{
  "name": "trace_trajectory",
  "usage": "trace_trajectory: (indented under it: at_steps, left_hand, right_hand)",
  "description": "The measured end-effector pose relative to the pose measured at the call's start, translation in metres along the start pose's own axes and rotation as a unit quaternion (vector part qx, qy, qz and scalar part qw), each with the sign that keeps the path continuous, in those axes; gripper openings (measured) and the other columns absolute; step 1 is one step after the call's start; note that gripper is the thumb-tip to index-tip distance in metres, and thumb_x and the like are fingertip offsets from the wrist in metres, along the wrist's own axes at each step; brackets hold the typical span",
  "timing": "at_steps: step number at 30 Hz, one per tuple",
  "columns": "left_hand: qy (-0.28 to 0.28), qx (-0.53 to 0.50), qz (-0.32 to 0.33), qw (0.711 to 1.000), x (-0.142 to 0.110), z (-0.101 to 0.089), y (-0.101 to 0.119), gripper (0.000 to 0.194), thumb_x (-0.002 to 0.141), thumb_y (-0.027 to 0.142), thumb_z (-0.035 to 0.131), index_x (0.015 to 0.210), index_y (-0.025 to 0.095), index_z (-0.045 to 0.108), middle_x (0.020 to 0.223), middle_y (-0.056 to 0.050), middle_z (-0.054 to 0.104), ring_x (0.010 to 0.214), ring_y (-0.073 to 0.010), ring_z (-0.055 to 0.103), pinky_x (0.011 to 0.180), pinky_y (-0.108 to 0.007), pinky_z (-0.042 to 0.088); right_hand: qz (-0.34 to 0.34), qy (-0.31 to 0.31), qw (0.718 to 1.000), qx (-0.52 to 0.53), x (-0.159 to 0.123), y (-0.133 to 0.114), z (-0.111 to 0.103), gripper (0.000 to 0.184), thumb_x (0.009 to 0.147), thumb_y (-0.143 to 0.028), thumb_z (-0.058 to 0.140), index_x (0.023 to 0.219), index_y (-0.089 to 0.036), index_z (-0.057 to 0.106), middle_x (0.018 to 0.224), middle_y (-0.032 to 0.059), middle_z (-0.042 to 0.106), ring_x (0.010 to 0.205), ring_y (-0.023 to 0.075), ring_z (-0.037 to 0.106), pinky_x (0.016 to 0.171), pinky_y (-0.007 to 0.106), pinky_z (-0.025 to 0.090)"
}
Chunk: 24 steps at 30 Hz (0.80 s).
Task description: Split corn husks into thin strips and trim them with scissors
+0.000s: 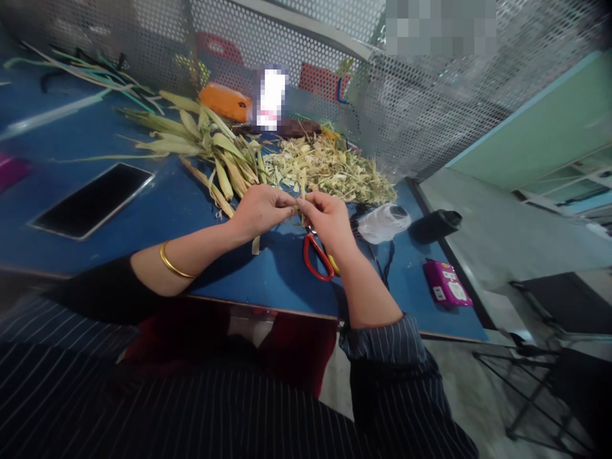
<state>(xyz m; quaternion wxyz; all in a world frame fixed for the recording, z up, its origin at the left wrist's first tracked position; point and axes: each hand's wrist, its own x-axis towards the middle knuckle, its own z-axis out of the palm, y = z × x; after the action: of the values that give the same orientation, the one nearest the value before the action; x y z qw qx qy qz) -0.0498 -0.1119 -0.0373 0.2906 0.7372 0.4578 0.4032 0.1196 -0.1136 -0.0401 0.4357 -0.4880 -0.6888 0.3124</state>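
Note:
Between my two hands, near the middle of the view, is a narrow pale strip of dry husk (303, 181), standing up past the fingertips. My left hand (261, 209), with a gold bangle on the forearm, pinches it from one side. Thumb and fingers of my right hand (331, 217) close on it from the other side, tips nearly touching the left ones. Scissors (318, 266) with red handles lie just below my right hand, blades partly hidden. Long dry corn husks (224, 156) are bunched behind my left hand. A heap of shredded husk scraps (335, 164) spreads behind my right hand.
On the blue table (191, 261) lie a dark-screened phone (93, 199), an orange pouch (224, 102), a white wrapped roll (382, 223), a black cylinder (436, 225) and a purple packet (448, 284). A perforated metal panel (310, 38) borders the back. Black folding chairs (564, 303) stand right.

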Motion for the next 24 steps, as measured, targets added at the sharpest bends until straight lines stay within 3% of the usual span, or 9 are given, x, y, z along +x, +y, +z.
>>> trace_trajectory:
  at_steps: [4, 7, 12, 20, 24]
  left_hand:
    - [-0.069, -0.064, -0.042, 0.995, 0.001, -0.001, 0.0, 0.014, 0.072, 0.023, 0.066, 0.078, 0.019, 0.078, 0.059, -0.001, 0.067, 0.054, -0.0117, 0.06, 0.049, -0.019, 0.041]
    - [-0.141, -0.114, -0.083, 0.98, 0.0, -0.002, 0.003, 0.014, 0.069, 0.022, 0.067, 0.077, 0.018, 0.078, 0.057, -0.003, 0.067, 0.048, -0.0121, 0.059, 0.043, -0.019, 0.042]
    - [-0.211, -0.17, -0.106, 0.957, 0.0, -0.005, 0.006, 0.012, 0.069, 0.024, 0.07, 0.073, 0.016, 0.078, 0.06, -0.007, 0.068, 0.05, -0.0141, 0.061, 0.041, -0.02, 0.043]
    - [-0.264, -0.203, -0.122, 0.935, 0.002, -0.013, 0.008, 0.01, 0.068, 0.024, 0.073, 0.066, 0.015, 0.076, 0.059, -0.008, 0.067, 0.051, -0.0131, 0.06, 0.044, -0.019, 0.042]
    - [-0.236, -0.215, -0.152, 0.935, 0.0, -0.009, 0.009, 0.015, 0.069, 0.03, 0.074, 0.064, 0.016, 0.075, 0.059, -0.007, 0.067, 0.049, -0.0108, 0.056, 0.042, -0.019, 0.038]
  right_hand:
    - [0.003, 0.046, 0.998, 0.036, 0.001, -0.005, -0.002, 0.017, 0.078, -0.031, 0.063, 0.067, -0.018, 0.063, 0.058, -0.0036, 0.051, 0.055, 0.0092, 0.042, 0.053, 0.024, 0.033]
    - [0.031, 0.089, 0.992, 0.079, 0.002, -0.009, -0.005, 0.019, 0.079, -0.029, 0.061, 0.063, -0.018, 0.059, 0.054, -0.0049, 0.047, 0.048, 0.0078, 0.038, 0.048, 0.024, 0.031]
    - [0.028, 0.146, 0.98, 0.129, 0.003, -0.01, -0.002, 0.022, 0.087, -0.032, 0.053, 0.069, -0.021, 0.052, 0.056, -0.0042, 0.052, 0.045, 0.0088, 0.05, 0.051, 0.024, 0.04]
    - [-0.027, 0.106, 0.986, 0.122, -0.001, -0.008, 0.006, 0.023, 0.091, -0.044, 0.049, 0.084, -0.023, 0.052, 0.069, -0.0032, 0.055, 0.058, 0.0109, 0.061, 0.062, 0.027, 0.051]
    - [-0.043, 0.063, 0.991, 0.112, -0.003, -0.013, 0.006, 0.024, 0.092, -0.046, 0.048, 0.086, -0.024, 0.053, 0.069, -0.003, 0.056, 0.062, 0.0115, 0.063, 0.064, 0.027, 0.051]
